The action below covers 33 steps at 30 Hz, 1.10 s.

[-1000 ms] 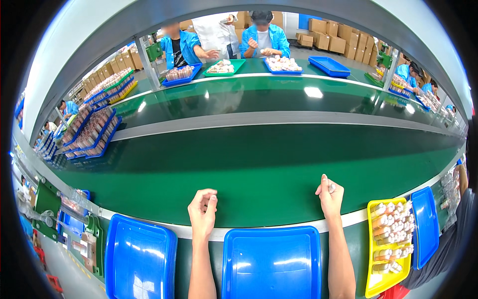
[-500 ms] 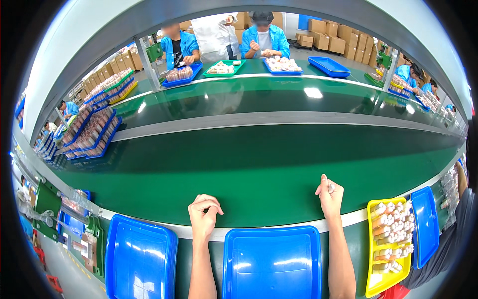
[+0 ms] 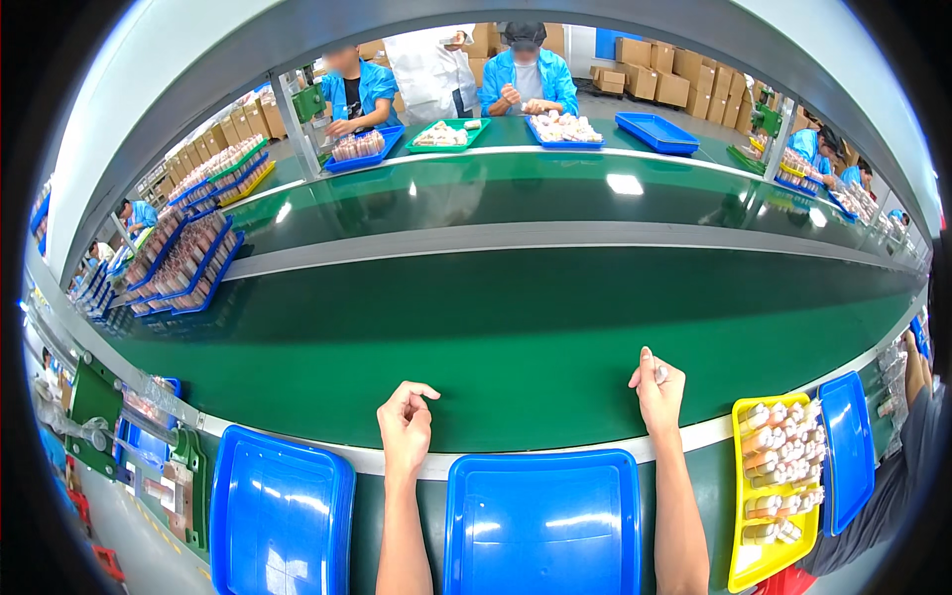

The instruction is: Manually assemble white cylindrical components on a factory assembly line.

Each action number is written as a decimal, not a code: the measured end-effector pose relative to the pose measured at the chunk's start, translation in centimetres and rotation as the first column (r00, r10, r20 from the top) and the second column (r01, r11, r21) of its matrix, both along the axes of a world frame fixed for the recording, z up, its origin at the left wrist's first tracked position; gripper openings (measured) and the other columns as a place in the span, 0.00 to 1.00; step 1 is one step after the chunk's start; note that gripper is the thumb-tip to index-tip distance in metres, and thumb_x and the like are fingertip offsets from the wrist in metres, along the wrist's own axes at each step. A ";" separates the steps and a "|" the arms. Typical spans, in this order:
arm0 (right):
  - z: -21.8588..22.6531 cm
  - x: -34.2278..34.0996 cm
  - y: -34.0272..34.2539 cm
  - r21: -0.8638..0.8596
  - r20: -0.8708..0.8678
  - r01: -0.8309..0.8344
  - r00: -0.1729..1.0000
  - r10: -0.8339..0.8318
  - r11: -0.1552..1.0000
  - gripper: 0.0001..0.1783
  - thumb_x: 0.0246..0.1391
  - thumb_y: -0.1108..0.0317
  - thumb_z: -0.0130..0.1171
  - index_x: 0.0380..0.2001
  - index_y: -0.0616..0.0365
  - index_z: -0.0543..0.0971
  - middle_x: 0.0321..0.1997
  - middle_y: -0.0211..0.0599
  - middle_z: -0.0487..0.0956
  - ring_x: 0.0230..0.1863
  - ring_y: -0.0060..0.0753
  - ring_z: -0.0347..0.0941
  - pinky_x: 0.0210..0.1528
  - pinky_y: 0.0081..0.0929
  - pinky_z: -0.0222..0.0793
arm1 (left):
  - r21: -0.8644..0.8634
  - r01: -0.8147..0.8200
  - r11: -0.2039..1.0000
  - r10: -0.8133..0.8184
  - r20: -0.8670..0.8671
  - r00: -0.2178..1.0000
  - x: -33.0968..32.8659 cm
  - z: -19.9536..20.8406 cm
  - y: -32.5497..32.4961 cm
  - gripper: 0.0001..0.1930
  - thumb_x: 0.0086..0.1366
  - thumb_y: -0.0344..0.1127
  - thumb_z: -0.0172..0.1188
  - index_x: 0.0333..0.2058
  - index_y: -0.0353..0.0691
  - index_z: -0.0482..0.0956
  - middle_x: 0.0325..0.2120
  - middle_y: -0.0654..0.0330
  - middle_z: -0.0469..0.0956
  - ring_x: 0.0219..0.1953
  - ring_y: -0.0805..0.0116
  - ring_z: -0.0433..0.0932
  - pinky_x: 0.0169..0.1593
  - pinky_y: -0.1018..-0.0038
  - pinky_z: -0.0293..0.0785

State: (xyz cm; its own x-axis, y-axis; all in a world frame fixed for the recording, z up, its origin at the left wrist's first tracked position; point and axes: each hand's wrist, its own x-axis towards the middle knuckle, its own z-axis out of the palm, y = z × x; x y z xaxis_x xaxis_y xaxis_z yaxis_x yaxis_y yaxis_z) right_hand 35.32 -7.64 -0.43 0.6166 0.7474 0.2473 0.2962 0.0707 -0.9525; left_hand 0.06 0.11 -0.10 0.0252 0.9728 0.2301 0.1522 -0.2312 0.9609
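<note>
Over the near edge of the green conveyor belt, my left hand (image 3: 406,418) is loosely bent. Its index finger points right, apart from the thumb, and nothing shows in it. My right hand (image 3: 657,394) hovers farther right with the fingers curled and one finger pointing up. A small pale, rounded thing (image 3: 660,375) shows at its curled fingers, too small to name. Between my forearms lies a blue tray (image 3: 541,535) with nothing in it. Under both hands the green belt (image 3: 535,357) is bare.
Stacked blue trays (image 3: 283,516) stand at my left. At right, a yellow tray (image 3: 746,555) holds several small capped bottles, beside another blue tray (image 3: 846,451). Filled trays (image 3: 203,288) sit at the far left. Across the belt, people in blue work at trays; a metal frame arches overhead.
My left hand has loosened from a closer curl, and its index finger now reaches out to the right. My right hand has stayed still. Across the belt, the left co-worker's arm has shifted left.
</note>
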 end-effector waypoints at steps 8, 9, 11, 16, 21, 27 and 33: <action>-0.1 0.1 0.1 -0.010 0.005 0.000 1.000 0.000 1.000 0.30 0.71 0.60 0.54 0.12 0.60 0.75 0.11 0.18 0.59 0.17 0.11 0.49 0.20 0.24 0.43 | 0.031 0.062 0.998 -0.062 0.031 0.998 -0.3 -0.4 0.1 0.14 0.54 0.16 0.48 0.32 0.35 0.82 0.19 0.72 0.66 0.21 0.85 0.60 0.25 0.81 0.53; -0.2 0.1 0.0 -0.015 0.000 0.002 1.000 -0.002 1.000 0.30 0.71 0.60 0.54 0.12 0.60 0.75 0.11 0.18 0.59 0.17 0.11 0.49 0.20 0.24 0.43 | 0.020 0.060 0.998 -0.061 0.041 0.997 -0.3 -0.4 0.0 0.14 0.54 0.16 0.48 0.31 0.35 0.82 0.19 0.72 0.67 0.21 0.85 0.60 0.25 0.81 0.53; 0.0 0.1 0.1 -0.019 -0.006 0.005 1.000 -0.005 1.000 0.30 0.71 0.60 0.54 0.12 0.60 0.75 0.11 0.18 0.59 0.17 0.11 0.50 0.20 0.24 0.43 | 0.004 0.055 0.998 -0.056 0.065 0.996 -0.1 -0.2 0.0 0.13 0.54 0.16 0.48 0.31 0.35 0.82 0.20 0.71 0.68 0.22 0.84 0.61 0.26 0.81 0.54; -0.1 0.1 0.0 -0.008 0.024 0.002 1.000 -0.002 1.000 0.31 0.72 0.59 0.52 0.12 0.59 0.73 0.11 0.18 0.60 0.15 0.11 0.50 0.19 0.22 0.42 | -0.033 0.039 0.999 -0.037 0.054 0.998 0.0 0.0 -0.1 0.13 0.54 0.16 0.48 0.31 0.35 0.82 0.21 0.70 0.71 0.23 0.84 0.62 0.27 0.80 0.55; 0.1 0.1 0.1 -0.009 0.017 -0.001 1.000 0.001 1.000 0.31 0.72 0.59 0.52 0.12 0.59 0.73 0.11 0.18 0.60 0.15 0.11 0.50 0.19 0.22 0.43 | -0.005 0.072 0.997 -0.072 0.045 0.996 -0.3 -0.1 -0.1 0.13 0.55 0.17 0.48 0.32 0.35 0.81 0.21 0.70 0.69 0.24 0.82 0.63 0.28 0.80 0.56; 0.0 0.1 0.0 -0.013 0.007 0.002 1.000 -0.002 1.000 0.30 0.71 0.60 0.54 0.12 0.60 0.75 0.11 0.18 0.60 0.17 0.12 0.50 0.20 0.24 0.44 | 0.048 0.097 0.994 -0.101 0.091 0.991 -0.2 -0.6 0.0 0.12 0.57 0.19 0.47 0.35 0.36 0.79 0.20 0.71 0.66 0.23 0.82 0.63 0.27 0.80 0.58; -0.1 0.2 0.0 -0.014 0.004 0.007 1.000 -0.007 1.000 0.30 0.71 0.60 0.54 0.13 0.60 0.75 0.11 0.18 0.60 0.17 0.12 0.50 0.20 0.24 0.44 | 0.021 0.102 0.995 -0.104 0.101 0.989 -0.2 -0.6 0.1 0.12 0.57 0.19 0.47 0.35 0.36 0.78 0.20 0.71 0.66 0.22 0.83 0.62 0.25 0.81 0.57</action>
State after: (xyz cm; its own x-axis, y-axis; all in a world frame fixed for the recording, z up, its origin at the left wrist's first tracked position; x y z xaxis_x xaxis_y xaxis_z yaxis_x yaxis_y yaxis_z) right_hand 35.48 -7.60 -0.53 0.6212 0.7461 0.2397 0.3008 0.0554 -0.9521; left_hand -0.09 0.19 -0.67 0.1006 0.9625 0.2518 0.0282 -0.2557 0.9663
